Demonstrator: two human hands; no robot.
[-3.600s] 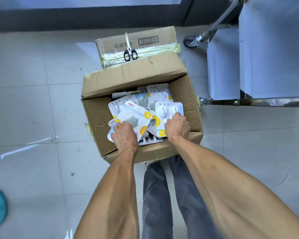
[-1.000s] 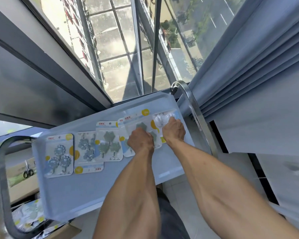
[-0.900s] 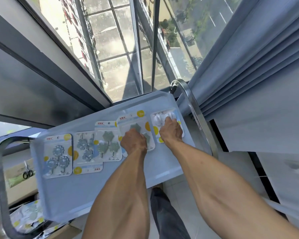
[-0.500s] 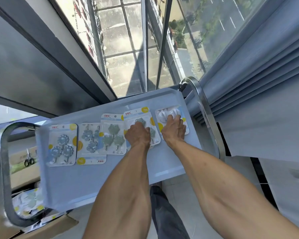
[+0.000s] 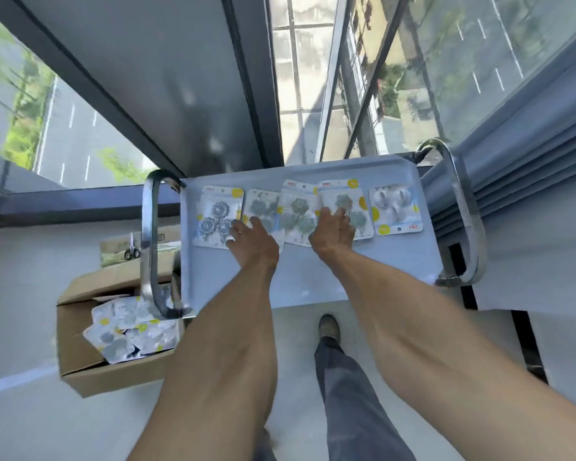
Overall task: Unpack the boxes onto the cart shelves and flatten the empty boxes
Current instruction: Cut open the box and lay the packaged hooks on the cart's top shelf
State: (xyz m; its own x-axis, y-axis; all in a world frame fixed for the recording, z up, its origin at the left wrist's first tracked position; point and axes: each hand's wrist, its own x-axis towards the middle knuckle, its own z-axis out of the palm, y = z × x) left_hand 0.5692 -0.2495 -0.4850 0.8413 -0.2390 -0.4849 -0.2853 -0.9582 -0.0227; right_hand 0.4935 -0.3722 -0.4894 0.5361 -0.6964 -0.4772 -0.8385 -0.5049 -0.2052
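Note:
Several blister packs of wall hooks lie in a row on the cart's top shelf (image 5: 373, 271). My left hand (image 5: 251, 241) lies flat with spread fingers over the second pack from the left (image 5: 261, 207). Fingers straight, my right hand (image 5: 333, 231) rests on the fourth pack (image 5: 350, 207). A pack of white hooks (image 5: 396, 209) lies alone at the right end. On the floor at lower left, the open cardboard box (image 5: 80, 354) holds more packs (image 5: 127, 331).
Steel cart handles stand at the left end (image 5: 148, 247) and the right end (image 5: 469, 214). A second taped box (image 5: 113, 251) with scissors (image 5: 132, 249) on top sits behind the open one. A window is ahead, a grey curtain (image 5: 529, 154) at right.
Both hands carried packs from the box up to the cart shelf and laid them down. Since half a second ago they slid left along the row, and their fingers straightened flat.

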